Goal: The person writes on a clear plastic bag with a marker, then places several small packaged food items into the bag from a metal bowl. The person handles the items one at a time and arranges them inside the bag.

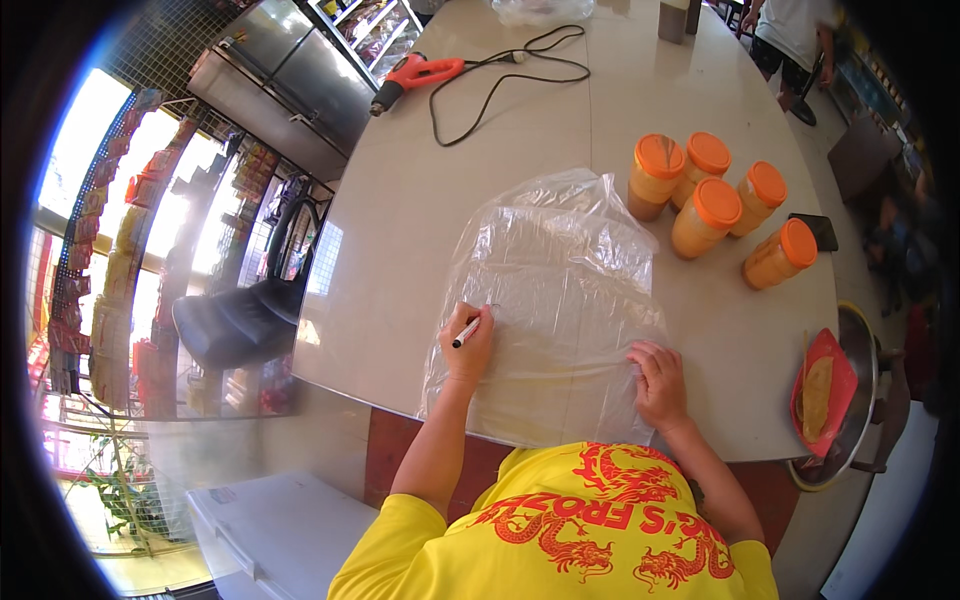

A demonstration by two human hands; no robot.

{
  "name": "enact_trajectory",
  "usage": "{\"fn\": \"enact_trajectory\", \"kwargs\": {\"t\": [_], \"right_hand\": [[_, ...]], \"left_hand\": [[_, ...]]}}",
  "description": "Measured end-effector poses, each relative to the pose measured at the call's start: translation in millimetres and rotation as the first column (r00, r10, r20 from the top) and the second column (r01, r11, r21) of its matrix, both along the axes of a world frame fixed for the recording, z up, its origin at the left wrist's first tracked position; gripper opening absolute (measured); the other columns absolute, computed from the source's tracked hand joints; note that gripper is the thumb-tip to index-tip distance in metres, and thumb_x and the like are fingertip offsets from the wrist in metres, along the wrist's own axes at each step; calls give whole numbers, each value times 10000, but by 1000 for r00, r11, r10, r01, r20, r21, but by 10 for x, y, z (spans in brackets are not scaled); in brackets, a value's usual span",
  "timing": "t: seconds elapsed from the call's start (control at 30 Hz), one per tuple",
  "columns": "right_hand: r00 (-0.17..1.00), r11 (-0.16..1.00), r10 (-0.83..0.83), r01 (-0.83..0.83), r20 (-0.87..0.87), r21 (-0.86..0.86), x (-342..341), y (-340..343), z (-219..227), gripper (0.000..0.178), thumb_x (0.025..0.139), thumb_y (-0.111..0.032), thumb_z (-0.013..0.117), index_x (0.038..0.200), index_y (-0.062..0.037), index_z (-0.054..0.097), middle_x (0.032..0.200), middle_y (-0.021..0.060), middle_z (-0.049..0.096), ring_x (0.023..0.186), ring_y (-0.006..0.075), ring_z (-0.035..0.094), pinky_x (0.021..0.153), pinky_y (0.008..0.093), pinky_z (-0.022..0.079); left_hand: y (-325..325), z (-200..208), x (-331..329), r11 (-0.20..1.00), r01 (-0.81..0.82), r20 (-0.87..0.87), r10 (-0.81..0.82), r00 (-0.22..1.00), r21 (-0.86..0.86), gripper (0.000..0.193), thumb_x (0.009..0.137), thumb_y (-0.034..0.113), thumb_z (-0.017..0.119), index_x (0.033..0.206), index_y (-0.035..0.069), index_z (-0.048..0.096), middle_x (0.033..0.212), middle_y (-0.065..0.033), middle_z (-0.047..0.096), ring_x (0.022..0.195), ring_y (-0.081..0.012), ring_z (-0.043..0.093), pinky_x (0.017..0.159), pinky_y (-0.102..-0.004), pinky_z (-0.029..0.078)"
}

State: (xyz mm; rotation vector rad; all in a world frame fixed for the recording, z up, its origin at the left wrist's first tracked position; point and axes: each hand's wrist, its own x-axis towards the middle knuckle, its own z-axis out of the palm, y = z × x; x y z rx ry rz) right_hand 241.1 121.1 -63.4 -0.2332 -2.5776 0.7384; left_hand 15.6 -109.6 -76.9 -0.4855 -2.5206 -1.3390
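A marker point(466, 332) with a white barrel and a black end is gripped in my left hand point(468, 345), whose fingers are closed around it. Beneath that hand a large clear plastic bag point(560, 300) lies flat and wrinkled on the table point(380, 250). A small dark mark shows on the bag just beyond my fingertips. Resting on the bag's right edge is my right hand point(657, 382), its fingers loosely bent and slightly apart, with nothing seen in it.
Several orange-lidded jars point(706, 218) stand right of the bag, near a dark phone point(813, 232). A red heat gun point(415, 78) with a black cord point(470, 125) lies at the far left. A red tray point(830, 385) sits in a metal basin point(858, 400). A person point(790, 40) stands far right.
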Motion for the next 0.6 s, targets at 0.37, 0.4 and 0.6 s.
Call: {"fn": "enact_trajectory", "kwargs": {"t": [0.37,0.4,0.6], "right_hand": [[1000,1000,-5,5,0,-2,-3,10,-10,298,758,16,541,1040,-72,586,1111,99,606,1085,296,552,961,428,400],[1000,1000,-6,6,-3,2,-1,13,-9,296,758,15,543,1039,-71,585,1110,99,606,1084,296,553,962,428,400],[1000,1000,-11,11,7,-16,6,8,-6,291,758,14,548,1034,-70,586,1111,103,607,1085,298,553,965,431,399]], "left_hand": [[9,104,124,999,7,170,-13,985,39,182,825,139,691,740,30,573,630,-95,605,569,-159,572,558,-314,458],[41,107,103,999,-7,196,-2,981,42,198,824,149,695,731,32,565,621,-91,605,556,-162,571,550,-312,457],[92,101,55,999,22,160,-27,987,27,221,822,158,700,715,34,551,593,-83,597,522,-171,563,528,-301,449]]}}
